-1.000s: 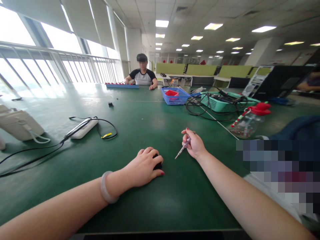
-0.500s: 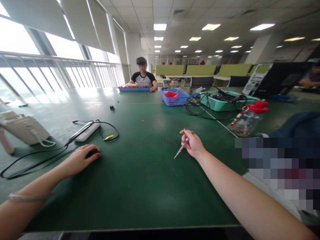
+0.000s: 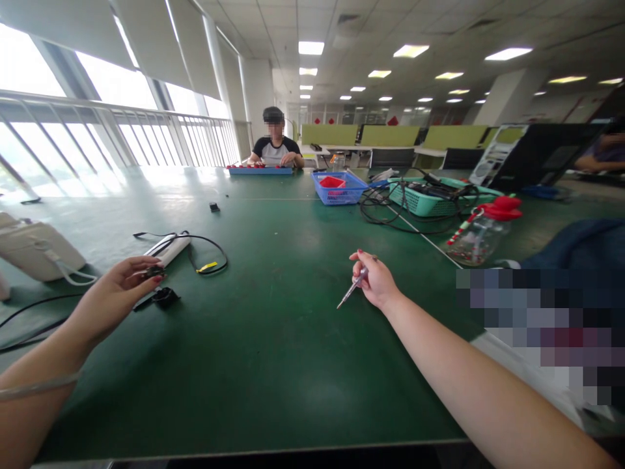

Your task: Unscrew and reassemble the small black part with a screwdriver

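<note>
My left hand [image 3: 120, 286] is raised a little over the left side of the table, thumb and fingers pinching a small dark part [image 3: 155, 271] whose kind I cannot make out. Just below it on the table lies a black piece [image 3: 166, 298], apart from the fingers. My right hand [image 3: 374, 280] grips a slim precision screwdriver [image 3: 349, 292], its tip slanting down to the left. Behind my left hand rest a white slab-shaped device [image 3: 173, 249] and a black cord [image 3: 219, 242] with a yellow tag.
A beige case [image 3: 43, 251] stands at the left. Across the green table [image 3: 273, 378] a person [image 3: 276, 146] sits at a blue tray [image 3: 261, 171]. A blue basket [image 3: 339, 194], a green basket of cables [image 3: 420, 203] and a red-lidded bottle [image 3: 481, 238] stand to the right.
My left hand has lifted and moved left with the small dark part, uncovering the black piece on the table. My right hand with the screwdriver has barely moved.
</note>
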`<state>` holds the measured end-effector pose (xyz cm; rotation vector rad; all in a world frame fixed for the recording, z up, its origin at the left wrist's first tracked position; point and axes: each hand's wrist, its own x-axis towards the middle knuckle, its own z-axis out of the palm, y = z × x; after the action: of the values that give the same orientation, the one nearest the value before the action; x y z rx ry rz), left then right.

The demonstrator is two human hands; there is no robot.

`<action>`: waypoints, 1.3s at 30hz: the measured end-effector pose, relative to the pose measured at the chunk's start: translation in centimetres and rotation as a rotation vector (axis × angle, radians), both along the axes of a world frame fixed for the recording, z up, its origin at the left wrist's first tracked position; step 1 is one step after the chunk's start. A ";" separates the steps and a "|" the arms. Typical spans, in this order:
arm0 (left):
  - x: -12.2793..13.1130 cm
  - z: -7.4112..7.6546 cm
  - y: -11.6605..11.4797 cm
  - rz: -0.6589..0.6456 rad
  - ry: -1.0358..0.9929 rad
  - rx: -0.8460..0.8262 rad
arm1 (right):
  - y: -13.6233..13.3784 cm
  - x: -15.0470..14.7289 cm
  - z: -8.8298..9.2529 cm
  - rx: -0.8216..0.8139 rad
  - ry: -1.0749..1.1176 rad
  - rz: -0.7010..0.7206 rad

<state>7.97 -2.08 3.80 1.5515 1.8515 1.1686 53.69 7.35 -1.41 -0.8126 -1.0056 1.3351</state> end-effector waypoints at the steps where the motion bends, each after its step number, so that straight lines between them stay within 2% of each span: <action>1: 0.1 -0.1 -0.1 0.011 -0.017 -0.011 | 0.0 0.0 0.0 -0.002 0.002 0.003; 6: -0.3 -0.9 -0.6 0.020 0.019 -0.078 | 0.2 0.0 -0.2 0.003 -0.007 -0.003; 10: -2.0 -1.9 -0.3 0.085 0.120 -0.066 | 0.3 0.0 -0.3 0.008 -0.024 -0.010; 14: -3.5 -2.9 0.2 0.076 0.078 -0.052 | 0.3 0.0 -0.3 0.011 -0.025 -0.008; 20: -3.8 -2.9 0.2 0.048 0.060 -0.047 | 0.2 0.0 -0.3 0.013 -0.044 -0.002; 23: -3.6 -2.9 0.2 0.028 0.172 -0.063 | 0.2 0.0 -0.2 0.011 -0.044 0.000; 28: -3.4 -2.9 0.3 0.086 0.578 -0.166 | 0.1 -0.1 -0.1 0.005 -0.048 0.000; 33: -3.5 -2.8 0.3 0.090 0.631 -0.276 | 0.0 -0.2 0.0 0.006 -0.064 -0.003; 39: -3.2 -2.9 0.5 0.003 0.760 -0.250 | 0.1 -0.1 -0.1 0.008 -0.064 -0.001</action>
<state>4.76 -1.54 0.89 1.9960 2.3313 0.3121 53.56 7.49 -1.55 -0.8539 -1.0602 1.3107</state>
